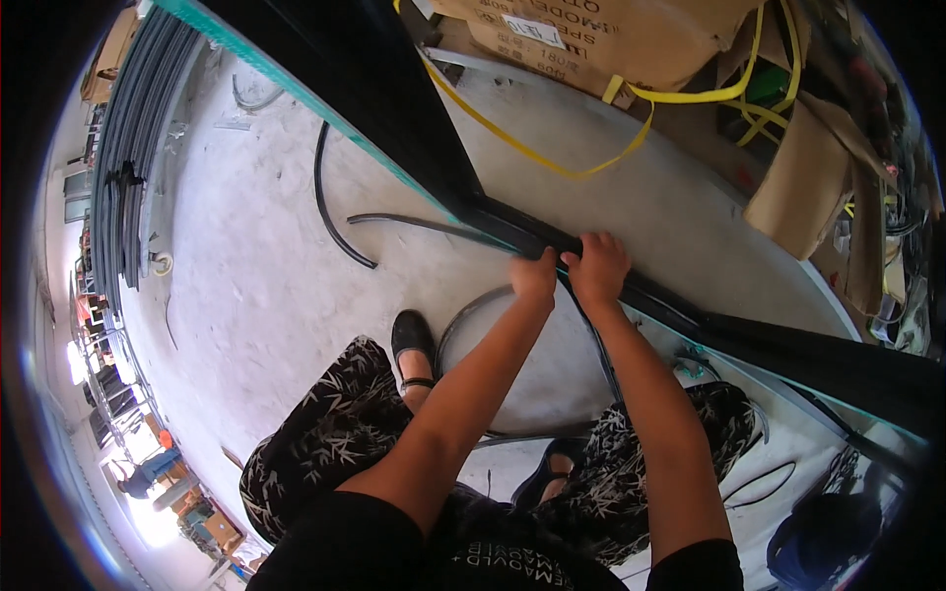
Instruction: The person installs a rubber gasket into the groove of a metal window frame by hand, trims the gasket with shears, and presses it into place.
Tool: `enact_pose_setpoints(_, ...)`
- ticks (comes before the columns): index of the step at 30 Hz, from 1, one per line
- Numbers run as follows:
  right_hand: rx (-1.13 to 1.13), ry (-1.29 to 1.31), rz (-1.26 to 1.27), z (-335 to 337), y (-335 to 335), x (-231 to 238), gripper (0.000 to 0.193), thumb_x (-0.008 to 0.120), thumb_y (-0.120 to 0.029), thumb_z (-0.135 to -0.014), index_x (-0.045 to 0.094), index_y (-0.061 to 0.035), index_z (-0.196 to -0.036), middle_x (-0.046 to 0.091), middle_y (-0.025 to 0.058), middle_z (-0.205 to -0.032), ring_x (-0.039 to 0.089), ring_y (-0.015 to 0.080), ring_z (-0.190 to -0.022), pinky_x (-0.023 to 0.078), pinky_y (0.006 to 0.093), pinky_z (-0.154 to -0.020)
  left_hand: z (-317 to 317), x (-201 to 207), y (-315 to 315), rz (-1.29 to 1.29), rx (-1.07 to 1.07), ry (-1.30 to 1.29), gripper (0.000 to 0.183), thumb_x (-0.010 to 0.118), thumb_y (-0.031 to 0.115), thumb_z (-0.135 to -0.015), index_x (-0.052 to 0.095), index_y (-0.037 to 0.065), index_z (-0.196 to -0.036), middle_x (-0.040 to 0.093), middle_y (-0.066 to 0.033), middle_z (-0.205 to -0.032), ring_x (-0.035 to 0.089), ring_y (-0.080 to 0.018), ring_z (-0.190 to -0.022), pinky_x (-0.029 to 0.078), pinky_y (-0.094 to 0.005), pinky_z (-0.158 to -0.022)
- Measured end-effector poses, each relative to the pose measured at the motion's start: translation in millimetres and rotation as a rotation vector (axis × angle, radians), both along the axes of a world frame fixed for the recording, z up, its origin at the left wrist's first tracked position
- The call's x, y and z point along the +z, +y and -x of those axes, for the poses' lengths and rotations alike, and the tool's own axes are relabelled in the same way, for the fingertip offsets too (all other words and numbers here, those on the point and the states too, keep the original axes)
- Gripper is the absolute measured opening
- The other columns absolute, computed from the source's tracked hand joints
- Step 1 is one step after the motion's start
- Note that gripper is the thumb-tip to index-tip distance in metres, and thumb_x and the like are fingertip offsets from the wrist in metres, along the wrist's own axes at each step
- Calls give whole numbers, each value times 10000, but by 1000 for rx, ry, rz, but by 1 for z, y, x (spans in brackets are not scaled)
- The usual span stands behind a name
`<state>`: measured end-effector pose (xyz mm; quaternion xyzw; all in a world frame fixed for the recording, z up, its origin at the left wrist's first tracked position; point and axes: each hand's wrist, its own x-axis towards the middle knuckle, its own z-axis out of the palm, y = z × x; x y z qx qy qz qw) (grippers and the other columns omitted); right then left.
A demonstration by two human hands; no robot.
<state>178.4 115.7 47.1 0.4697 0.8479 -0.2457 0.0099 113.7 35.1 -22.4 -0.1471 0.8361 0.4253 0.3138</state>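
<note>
A long dark frame point(670, 308) with a teal edge slants from the upper left to the right side, in front of me. My left hand point(534, 278) is closed at its near edge, thumb and fingers pinched on a black rubber strip point(589, 323). Close beside it, my right hand point(597, 270) is also closed over the strip, with its fingers resting on the frame's top. From between my hands the strip drops toward the floor, where a loop of it lies between my feet. My fingertips partly hide where the strip meets the frame.
Loose black strip pieces point(323, 197) lie on the grey floor at left. Long dark profiles point(148, 128) are stacked at far left. Beyond the frame sit a cardboard box point(631, 49), yellow strapping point(581, 173) and torn cardboard point(803, 187). A dark blue bundle point(823, 542) is at lower right.
</note>
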Motion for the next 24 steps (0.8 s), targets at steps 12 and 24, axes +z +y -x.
enact_pose_setpoints(12, -3, 115, 14, -6, 0, -8, 386, 779, -290, -683, 641, -108, -994, 605, 80, -1056, 533, 298, -1055, 389, 458, -906, -5, 28, -2, -216, 51, -9, 263, 739, 186, -748, 623, -45, -795, 632, -95, -719, 590, -168, -580, 474, -293, -528)
enact_pose_setpoints(24, 44, 30, 91, -9, 9, -2, 324, 768, -232, -704, 651, -114, -982, 610, 82, -1038, 530, 288, -1066, 383, 458, -917, 6, 25, 10, 86, -70, 15, 438, 746, 235, -673, 583, -79, -932, 629, -162, -911, 626, -246, -745, 505, -356, -623)
